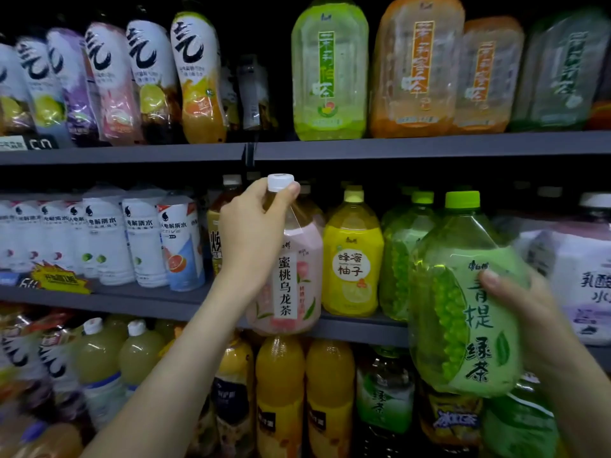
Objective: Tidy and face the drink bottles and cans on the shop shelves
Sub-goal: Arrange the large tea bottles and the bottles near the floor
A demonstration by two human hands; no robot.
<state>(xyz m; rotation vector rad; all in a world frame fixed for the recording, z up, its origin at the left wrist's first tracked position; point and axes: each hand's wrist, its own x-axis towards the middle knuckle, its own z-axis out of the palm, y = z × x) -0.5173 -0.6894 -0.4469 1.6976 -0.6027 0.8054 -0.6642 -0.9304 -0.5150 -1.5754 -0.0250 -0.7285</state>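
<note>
My left hand (pixel 253 223) grips the neck of a pink peach oolong tea bottle (pixel 292 285) with a white cap, which stands at the front edge of the middle shelf (pixel 158 300), label facing out. My right hand (pixel 529 312) holds a large green grape green tea bottle (pixel 463 299) by its right side, out in front of the shelf and tilted slightly. A yellow honey pomelo bottle (pixel 352 259) stands between them on the shelf, with another green bottle (pixel 398 256) behind the held one.
White electrolyte water bottles (pixel 142 239) fill the middle shelf's left. A white lactic drink bottle (pixel 582 276) stands at the right. The top shelf (pixel 429 145) carries sparkling water and large tea bottles. Orange juice bottles (pixel 281 391) and green tea bottles stand below.
</note>
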